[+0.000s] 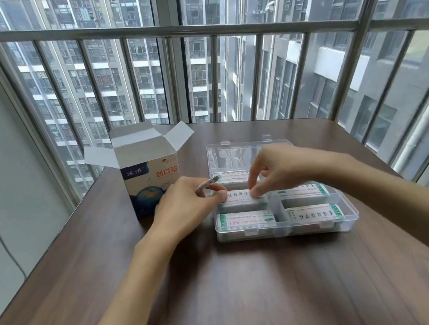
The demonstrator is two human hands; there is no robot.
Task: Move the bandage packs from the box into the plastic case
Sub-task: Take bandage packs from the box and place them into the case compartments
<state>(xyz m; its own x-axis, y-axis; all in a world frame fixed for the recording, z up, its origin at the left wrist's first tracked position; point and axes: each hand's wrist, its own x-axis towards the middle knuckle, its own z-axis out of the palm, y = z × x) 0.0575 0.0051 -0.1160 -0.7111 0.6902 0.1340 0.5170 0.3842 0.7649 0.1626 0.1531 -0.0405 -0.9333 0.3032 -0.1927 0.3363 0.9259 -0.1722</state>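
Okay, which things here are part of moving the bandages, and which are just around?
Part of the job: bandage box, plastic case, bandage pack held by left hand and right hand.
Just around: table, window railing.

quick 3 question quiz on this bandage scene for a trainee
1. True or false: the box has its flaps shut.
2. Which hands touch the pack over the case? A left only B right only C both
3. Fill in: the box stands to the ___ of the case.

Key: 1 false, the flaps are open. 2 C, the left hand and right hand both pinch it. 3 left.
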